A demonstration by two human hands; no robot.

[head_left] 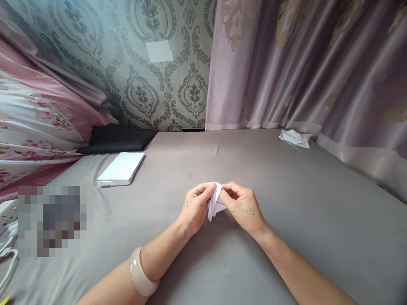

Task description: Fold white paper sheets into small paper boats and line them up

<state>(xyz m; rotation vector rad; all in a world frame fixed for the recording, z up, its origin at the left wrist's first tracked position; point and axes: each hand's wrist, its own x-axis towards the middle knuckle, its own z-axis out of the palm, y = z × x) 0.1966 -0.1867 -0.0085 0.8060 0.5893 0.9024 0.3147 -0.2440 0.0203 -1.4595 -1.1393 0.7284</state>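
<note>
A folded paper [214, 205] is gripped between thumb and fingers by both the left hand [194, 207] and the right hand [243, 207], over the grey cloth [203, 262]. A paper stack [122, 167] is laid farther off, to the left; loose papers [295, 137] are seen near the curtain [263, 76].

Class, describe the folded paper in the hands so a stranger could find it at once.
Find the grey sheet filling the lower scene. Near its middle, the left hand and right hand hold a folded white paper. Unlike the paper stack at left and the paper pile at back right, it is held.
</note>
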